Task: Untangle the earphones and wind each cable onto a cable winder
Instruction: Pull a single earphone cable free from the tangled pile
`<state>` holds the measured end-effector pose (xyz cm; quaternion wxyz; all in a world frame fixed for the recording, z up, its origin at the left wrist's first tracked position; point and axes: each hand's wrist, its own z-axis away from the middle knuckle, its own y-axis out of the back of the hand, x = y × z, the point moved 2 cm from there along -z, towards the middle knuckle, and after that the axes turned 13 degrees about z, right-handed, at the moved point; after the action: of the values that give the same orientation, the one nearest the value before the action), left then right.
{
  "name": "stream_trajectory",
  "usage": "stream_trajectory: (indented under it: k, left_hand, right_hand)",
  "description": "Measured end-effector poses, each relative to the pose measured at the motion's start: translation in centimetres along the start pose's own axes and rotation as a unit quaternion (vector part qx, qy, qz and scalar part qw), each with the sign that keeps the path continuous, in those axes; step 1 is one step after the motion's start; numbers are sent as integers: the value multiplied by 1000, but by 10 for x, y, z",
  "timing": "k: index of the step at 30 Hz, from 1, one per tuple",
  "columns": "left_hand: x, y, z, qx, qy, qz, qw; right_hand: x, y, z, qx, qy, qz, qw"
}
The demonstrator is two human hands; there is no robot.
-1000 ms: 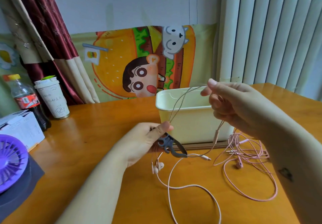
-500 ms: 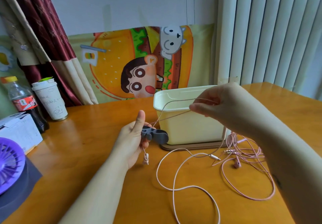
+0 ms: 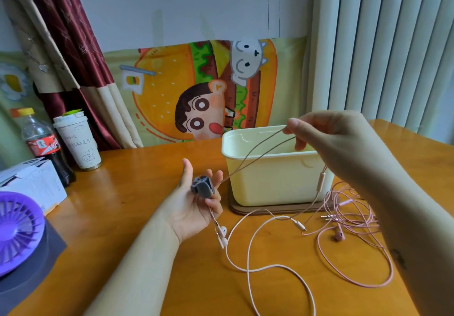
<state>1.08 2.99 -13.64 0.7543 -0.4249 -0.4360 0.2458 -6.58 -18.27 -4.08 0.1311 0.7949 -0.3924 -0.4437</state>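
My left hand (image 3: 196, 205) is palm up above the table and holds a grey cable winder (image 3: 202, 187) between its fingers, thumb raised. A pink earphone cable (image 3: 255, 158) runs from the winder up to my right hand (image 3: 329, 139), which pinches a loop of it above the cream tub. Its two earbuds (image 3: 222, 236) dangle just below my left hand. The rest of that cable (image 3: 277, 267) trails over the table toward me. A second pink earphone set (image 3: 348, 220) lies in a loose tangle on the table at the right.
A cream plastic tub (image 3: 275, 183) stands on a brown mat behind the cables. At the left are a cola bottle (image 3: 43, 143), a paper cup (image 3: 77, 141), a white box (image 3: 32, 185) and a purple fan (image 3: 17, 229). The wooden table (image 3: 122, 217) backs onto a curtain and poster.
My left hand has turned palm up with the winder, thumb lifted away. My right hand has risen to the right, drawing the cable loop higher over the tub.
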Motion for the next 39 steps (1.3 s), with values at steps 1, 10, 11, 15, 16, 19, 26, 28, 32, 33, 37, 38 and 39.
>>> stream_trajectory:
  k: [1,10,11,15,16,19,26,28,32,33,37,38,39]
  left_hand:
    - [1,1,0,7,0,3,1000]
    - [8,-1,2,90,-32,57,994]
    - [10,-2,4,85,-39,49,994]
    - [16,-4,5,92,-79,-33,992]
    - [16,-6,5,93,-81,-50,991]
    - [17,-13,14,66,-54,-90,992]
    - [29,-7,24,37,-75,-114,990]
    - [33,-12,29,26,-109,-105,988]
    - [36,-25,36,45,-171,-124,976]
    - [35,-29,37,46,-177,-114,977]
    - [30,-35,42,17,-155,-45,987]
    - [28,-37,43,0,-143,-24,989]
    - [27,-39,45,-18,-132,-8,991]
  right_hand:
    - [0,-2,0,-5,-2,3,1000]
    - [-22,-17,-12,-54,0,50,997]
    - [-28,-16,-15,-58,8,62,996]
    - [-48,-13,-21,-69,38,109,991]
    - [-52,-12,-21,-70,42,115,990]
    - [-63,-10,-22,-70,51,130,988]
    - [-75,-19,-30,-63,58,167,982]
    - [-80,-21,-29,-81,68,179,978]
    - [-92,-24,-26,-109,115,198,967]
    - [-96,-25,-25,-119,130,199,964]
    - [-115,-27,-17,-176,193,194,946]
    - [-120,-29,-15,-187,209,195,940]
    - [-124,-30,-15,-195,222,197,935]
